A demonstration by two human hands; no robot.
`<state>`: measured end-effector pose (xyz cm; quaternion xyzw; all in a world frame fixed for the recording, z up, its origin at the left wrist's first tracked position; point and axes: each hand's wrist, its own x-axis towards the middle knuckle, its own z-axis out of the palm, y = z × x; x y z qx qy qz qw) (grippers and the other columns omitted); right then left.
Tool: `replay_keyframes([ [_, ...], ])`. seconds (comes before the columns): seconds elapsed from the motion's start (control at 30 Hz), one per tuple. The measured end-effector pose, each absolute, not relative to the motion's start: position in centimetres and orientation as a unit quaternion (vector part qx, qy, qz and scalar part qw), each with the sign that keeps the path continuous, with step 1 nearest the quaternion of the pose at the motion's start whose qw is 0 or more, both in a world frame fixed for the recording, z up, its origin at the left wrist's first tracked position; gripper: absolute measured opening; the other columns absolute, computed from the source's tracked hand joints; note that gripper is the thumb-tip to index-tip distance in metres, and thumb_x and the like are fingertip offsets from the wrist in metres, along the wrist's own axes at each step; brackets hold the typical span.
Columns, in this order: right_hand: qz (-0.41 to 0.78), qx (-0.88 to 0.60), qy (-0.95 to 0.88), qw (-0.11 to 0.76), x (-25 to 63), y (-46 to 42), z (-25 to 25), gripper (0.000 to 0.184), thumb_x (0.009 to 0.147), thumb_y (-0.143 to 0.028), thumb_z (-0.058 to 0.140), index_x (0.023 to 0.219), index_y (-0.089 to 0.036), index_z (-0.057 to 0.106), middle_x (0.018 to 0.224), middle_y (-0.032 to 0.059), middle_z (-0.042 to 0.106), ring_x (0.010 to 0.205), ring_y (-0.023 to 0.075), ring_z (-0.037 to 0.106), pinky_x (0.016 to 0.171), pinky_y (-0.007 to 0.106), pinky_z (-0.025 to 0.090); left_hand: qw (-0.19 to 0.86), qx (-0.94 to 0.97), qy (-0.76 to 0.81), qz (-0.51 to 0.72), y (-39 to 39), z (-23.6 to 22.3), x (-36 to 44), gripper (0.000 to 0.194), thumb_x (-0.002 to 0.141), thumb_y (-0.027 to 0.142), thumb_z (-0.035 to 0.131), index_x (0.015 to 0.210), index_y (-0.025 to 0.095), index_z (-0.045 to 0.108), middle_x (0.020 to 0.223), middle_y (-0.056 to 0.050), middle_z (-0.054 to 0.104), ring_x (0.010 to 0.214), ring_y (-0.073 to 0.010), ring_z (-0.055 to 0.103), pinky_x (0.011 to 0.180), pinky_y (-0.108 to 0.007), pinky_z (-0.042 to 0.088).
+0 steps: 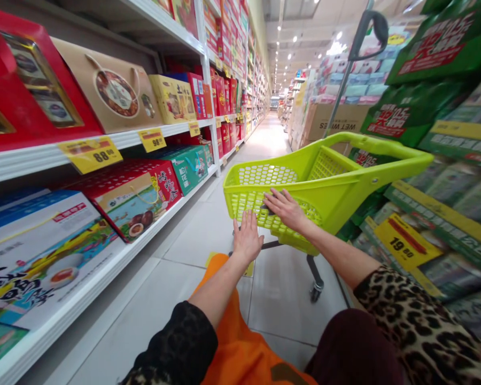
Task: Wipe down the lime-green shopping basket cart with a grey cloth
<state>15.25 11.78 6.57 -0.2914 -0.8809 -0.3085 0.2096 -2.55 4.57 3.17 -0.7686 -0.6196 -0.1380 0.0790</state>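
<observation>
A lime-green shopping cart (344, 182) with perforated basket walls stands sideways in front of me. My right hand (286, 208) lies against its near side wall, fingers stretched out over a small dark patch that I cannot make out. Lower and to the left, my left hand (248, 238) is by the lower edge of the same wall, its fingers extended upward. Whether the left fingertips touch the plastic is unclear. Neither hand visibly grips anything. The cart's basket shows no goods through its openings.
On the left, white shelves (144, 235) carry boxed gift sets with yellow price tags (90, 155). Stacked green packs (401, 115) line the right side, beside a cardboard box (336, 120). Orange fabric (240, 342) covers my lap. A tiled aisle (264, 133) runs ahead.
</observation>
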Motion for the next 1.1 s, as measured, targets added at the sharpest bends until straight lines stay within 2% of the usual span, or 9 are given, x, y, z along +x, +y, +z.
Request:
replay_keyframes([
  [0.13,-0.310,-0.307,-0.871,0.226,13.2,13.6,9.2,0.043,0.085,-0.006,0.036,0.127,-0.015,0.045,0.136,0.0082,0.041,0.132,0.0247,0.023,0.106,0.049,0.023,0.076,-0.764,-0.625,-0.141,4.8,3.4,-3.0,0.071,0.080,0.037,0.042,0.140,0.009,0.016,0.148,-0.013,0.013,0.137,-0.0240,0.006,0.108,-0.052,0.011],
  [0.37,-0.234,-0.286,-0.923,0.110,13.0,12.0,0.4,0.038,0.081,-0.008,0.046,0.118,-0.011,0.053,0.127,0.0135,0.051,0.126,0.0254,0.035,0.102,0.047,0.032,0.084,-0.758,-0.635,-0.122,4.2,2.9,-4.1,0.069,0.082,0.037,0.040,0.139,0.006,0.017,0.147,-0.015,0.016,0.137,-0.0241,0.007,0.109,-0.051,0.011],
  [0.47,-0.222,-0.269,-0.934,0.080,12.9,11.2,-0.9,0.033,0.082,-0.009,0.047,0.114,-0.011,0.056,0.122,0.0129,0.055,0.123,0.0246,0.040,0.099,0.045,0.037,0.079,-0.757,-0.636,-0.124,4.3,2.6,-4.4,0.069,0.082,0.037,0.040,0.139,0.006,0.018,0.147,-0.015,0.016,0.137,-0.0241,0.007,0.108,-0.052,0.011],
  [0.53,-0.237,-0.256,-0.933,0.094,12.4,11.3,0.6,0.034,0.084,-0.010,0.045,0.117,-0.012,0.054,0.125,0.0115,0.053,0.125,0.0245,0.038,0.100,0.045,0.035,0.075,-0.756,-0.638,-0.128,4.5,2.5,-4.7,0.068,0.082,0.036,0.040,0.139,0.006,0.018,0.147,-0.014,0.016,0.137,-0.0240,0.008,0.108,-0.052,0.011],
  [0.7,-0.297,-0.278,-0.890,0.205,9.7,13.4,7.8,0.043,0.086,-0.008,0.037,0.129,-0.014,0.042,0.138,0.0087,0.039,0.133,0.0246,0.022,0.107,0.048,0.022,0.077,-0.740,-0.653,-0.141,5.5,2.9,-5.4,0.068,0.082,0.036,0.040,0.139,0.006,0.018,0.147,-0.015,0.015,0.137,-0.0246,0.008,0.108,-0.053,0.011],
  [0.8,-0.297,-0.289,-0.887,0.203,8.5,14.5,8.7,0.042,0.086,-0.009,0.037,0.128,-0.013,0.043,0.138,0.0093,0.039,0.132,0.0256,0.022,0.108,0.050,0.021,0.078,-0.731,-0.662,-0.143,5.9,3.1,-6.0,0.069,0.082,0.037,0.040,0.139,0.005,0.017,0.148,-0.013,0.015,0.137,-0.0243,0.010,0.108,-0.052,0.012],
  [1.1,-0.213,-0.265,-0.936,0.089,7.0,13.0,-1.4,0.030,0.085,-0.012,0.046,0.112,-0.010,0.057,0.121,0.0136,0.055,0.123,0.0260,0.040,0.101,0.046,0.035,0.086,-0.726,-0.669,-0.131,5.4,1.9,-7.9,0.067,0.082,0.036,0.040,0.138,0.006,0.021,0.147,-0.012,0.015,0.137,-0.0241,0.010,0.109,-0.051,0.013],
])
